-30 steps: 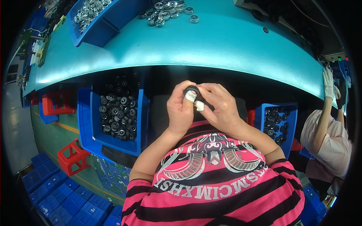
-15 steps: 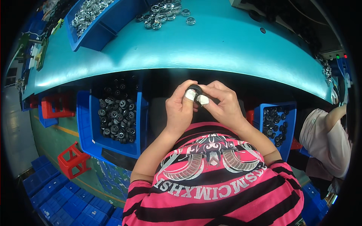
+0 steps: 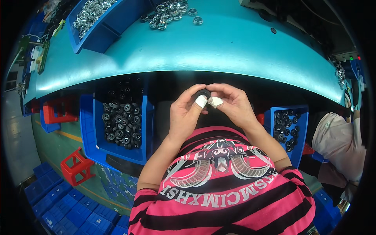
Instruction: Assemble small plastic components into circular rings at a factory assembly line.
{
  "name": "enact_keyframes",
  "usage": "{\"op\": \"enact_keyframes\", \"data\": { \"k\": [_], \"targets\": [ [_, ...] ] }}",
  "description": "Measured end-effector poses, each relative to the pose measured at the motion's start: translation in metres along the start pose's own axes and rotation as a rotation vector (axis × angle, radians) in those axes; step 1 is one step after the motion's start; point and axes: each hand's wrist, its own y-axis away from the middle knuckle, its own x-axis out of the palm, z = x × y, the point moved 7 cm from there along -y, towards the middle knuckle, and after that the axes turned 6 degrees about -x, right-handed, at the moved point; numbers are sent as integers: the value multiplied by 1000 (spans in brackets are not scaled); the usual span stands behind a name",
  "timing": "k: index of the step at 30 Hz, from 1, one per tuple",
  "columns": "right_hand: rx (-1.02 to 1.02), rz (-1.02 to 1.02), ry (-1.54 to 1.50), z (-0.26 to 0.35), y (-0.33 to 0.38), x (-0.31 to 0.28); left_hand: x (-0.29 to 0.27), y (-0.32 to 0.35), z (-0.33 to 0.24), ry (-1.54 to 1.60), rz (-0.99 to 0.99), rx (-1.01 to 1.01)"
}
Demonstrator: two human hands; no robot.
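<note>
Black ring part (image 3: 203,93), pinched between taped fingers (image 3: 201,101) of left hand (image 3: 187,113) and right hand (image 3: 232,105); risk: slipping from tape, falling below fingers toward lap.

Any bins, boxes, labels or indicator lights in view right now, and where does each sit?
Blue bin: far left of the teal table, rectangular, holding silvery rings.
Blue crate: below the table's left, holding black round parts.
Smaller blue crate: lower right, same black parts.
Indicator lights: far right, small red and green dots.
</note>
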Motion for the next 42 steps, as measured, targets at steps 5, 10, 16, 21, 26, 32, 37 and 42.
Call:
{"op": "enact_keyframes", "data": {
  "k": [5, 10, 16, 21, 26, 32, 37, 42],
  "targets": [
    [35, -33, -70, -11, 1, 3, -5, 2, 4, -42, -51, -31],
    [91, -28, -137, -8, -3, 1, 0, 1, 2, 80, 101, -13],
    [105, -60, -187, -6, -2, -1, 5, 0, 0, 63, 145, -51],
    [-228, -32, 351, 59, -4, -12, -8, 5, -12, -39, 38, -48],
    [-340, -94, 410, 115, -22, -52, -23, 6, -27, -35, -47, -7],
    [-724, -335, 1095, 185, -99, -135, -13, 8, -37, 3, -29, -14],
    [-406, -157, 1542, 124, -207, -175, -11, 5, -30, 12, -39, -6],
    [-371, -95, 1800, 111, -249, -187, -20, 10, -29, 27, -87, -41]
  ]
}}
